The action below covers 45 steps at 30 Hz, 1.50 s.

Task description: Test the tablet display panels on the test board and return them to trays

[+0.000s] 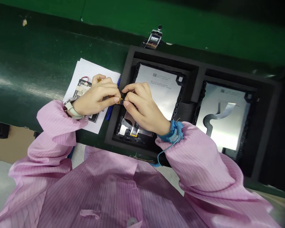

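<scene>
My left hand (98, 96) is closed in a pinch on a small orange-and-black flex cable (120, 101). At the cable's dark end, the thumb and fingertips of my right hand (142, 106) are pinched together; the contact between them is partly covered. Under my left hand and wrist lies a circuit board (79, 91) with a red wire, resting on white paper (73, 76). Below my right hand a display panel (161, 85) with a silvery back sits in a black foam tray (130, 57). An orange connector (134, 133) shows near its lower edge.
A second display panel (220, 117) with a curved grey ribbon lies in the tray's right compartment. Behind the tray stands a metal tally counter (154, 38). A blue pen (109, 112) lies between paper and tray. A blue wrist strap (173, 133) with coiled cord circles my right wrist.
</scene>
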### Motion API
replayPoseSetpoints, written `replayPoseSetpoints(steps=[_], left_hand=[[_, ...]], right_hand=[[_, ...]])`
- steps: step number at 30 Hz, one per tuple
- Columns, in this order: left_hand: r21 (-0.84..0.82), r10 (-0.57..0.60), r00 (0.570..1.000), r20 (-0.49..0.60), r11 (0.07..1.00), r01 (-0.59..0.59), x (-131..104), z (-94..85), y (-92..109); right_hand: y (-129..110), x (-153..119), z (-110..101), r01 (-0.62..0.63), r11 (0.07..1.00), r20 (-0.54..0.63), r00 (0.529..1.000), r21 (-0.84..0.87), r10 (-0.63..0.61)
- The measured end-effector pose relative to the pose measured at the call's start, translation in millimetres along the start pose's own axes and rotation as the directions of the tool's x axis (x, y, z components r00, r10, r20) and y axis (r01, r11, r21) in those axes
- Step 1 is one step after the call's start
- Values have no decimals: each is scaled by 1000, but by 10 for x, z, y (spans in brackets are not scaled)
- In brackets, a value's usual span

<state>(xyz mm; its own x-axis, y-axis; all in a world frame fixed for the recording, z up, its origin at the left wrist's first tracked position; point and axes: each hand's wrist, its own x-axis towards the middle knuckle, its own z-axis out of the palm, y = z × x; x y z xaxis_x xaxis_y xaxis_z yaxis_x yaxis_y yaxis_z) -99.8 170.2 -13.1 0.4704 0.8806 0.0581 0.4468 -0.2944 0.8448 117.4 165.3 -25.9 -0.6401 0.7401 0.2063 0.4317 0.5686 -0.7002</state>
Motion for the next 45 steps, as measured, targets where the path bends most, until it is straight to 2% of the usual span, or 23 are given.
replayPoseSetpoints(steps=[6, 12, 17, 25, 29, 35, 41, 43, 45], left_hand=[[17, 24, 1000, 17, 1000, -24, -12, -13, -5], [-54, -27, 999, -21, 998, 26, -8, 8, -13], [1, 12, 1000, -18, 1000, -12, -10, 18, 8], [29, -3, 998, -60, 1000, 5, -16, 40, 18], [11, -23, 994, -107, 1000, 24, -15, 50, 12], [44, 8, 988, -157, 999, -1, -31, 69, 8], [37, -59, 978, -201, 997, 68, -11, 92, -7], [116, -10, 976, -219, 993, 36, -63, 51, 31], [210, 76, 938, -338, 978, -4, -196, 18, 87]], right_hand=[[8, -8, 6, -6, 1000, -10, 1000, 6, 6], [9, -6, 7, -16, 1000, -6, 1000, 10, 16], [0, -6, 16, -13, 1000, -29, 999, 8, 13], [10, -18, 18, -23, 1000, -11, 1000, 19, 23], [20, -25, 19, -17, 1000, -3, 1000, 2, 17], [9, -38, 32, -7, 1000, -13, 1000, -20, 7], [-39, -36, 43, -20, 999, -20, 1000, -39, 19], [-96, -71, -30, -46, 997, -62, 997, -65, 42], [-174, -172, -154, -89, 989, -121, 990, -119, 75]])
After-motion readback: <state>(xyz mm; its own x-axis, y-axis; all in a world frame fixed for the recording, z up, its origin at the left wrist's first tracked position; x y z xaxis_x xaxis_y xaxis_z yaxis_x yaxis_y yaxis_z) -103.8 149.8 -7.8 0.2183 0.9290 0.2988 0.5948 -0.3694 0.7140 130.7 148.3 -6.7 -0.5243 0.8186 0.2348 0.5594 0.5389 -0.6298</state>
